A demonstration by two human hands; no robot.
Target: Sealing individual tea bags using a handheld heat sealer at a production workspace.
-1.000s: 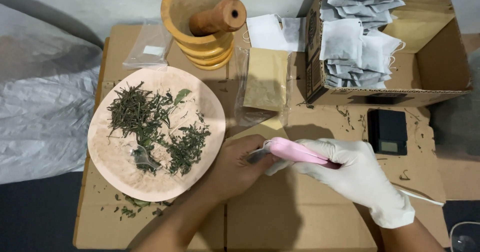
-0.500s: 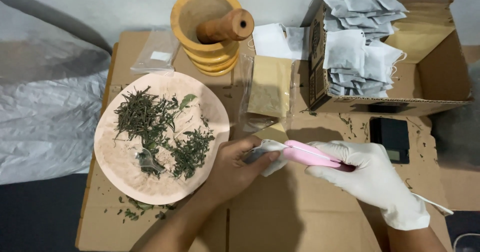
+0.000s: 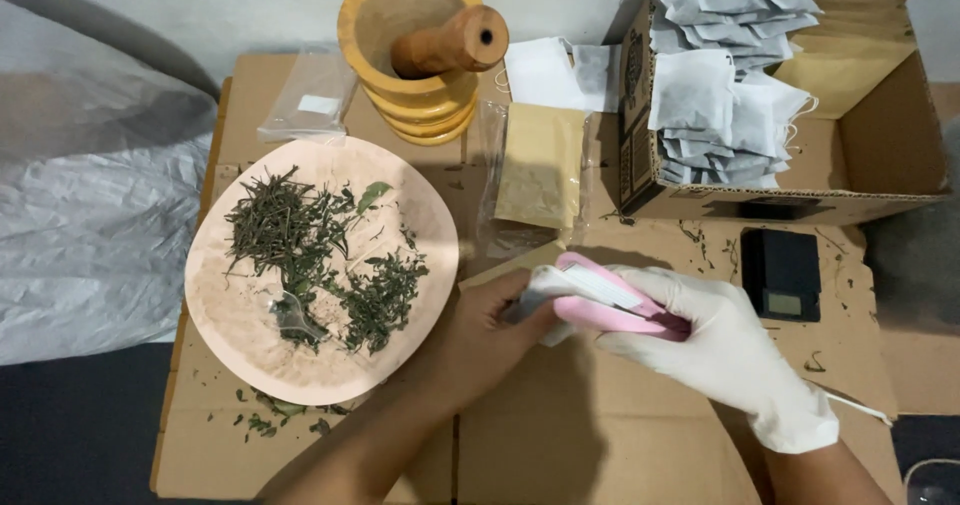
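My bare left hand (image 3: 478, 337) pinches a small white filter bag (image 3: 538, 288) at the middle of the cardboard surface. My right hand (image 3: 716, 350), in a white glove, grips a pink hand-held sealer (image 3: 604, 302) whose jaws now stand apart around the bag's edge. A thin white cord trails from the sealer past my right wrist. Just left of my left hand lies a pale pink plate (image 3: 236, 330) with dried green herbs (image 3: 290, 233) and a small clear spoon (image 3: 290, 315).
A wooden mortar with pestle (image 3: 425, 50) stands at the back. A cardboard box (image 3: 880, 155) at the back right holds several white filled bags (image 3: 720, 105). A clear pouch of brown sachets (image 3: 538, 170), a black pocket scale (image 3: 783, 275), and grey plastic sheeting (image 3: 90, 215) surround the work area.
The pink sealer's jaws have opened, its upper arm lifted, and the white bag has shifted slightly with it. The view has moved a little.
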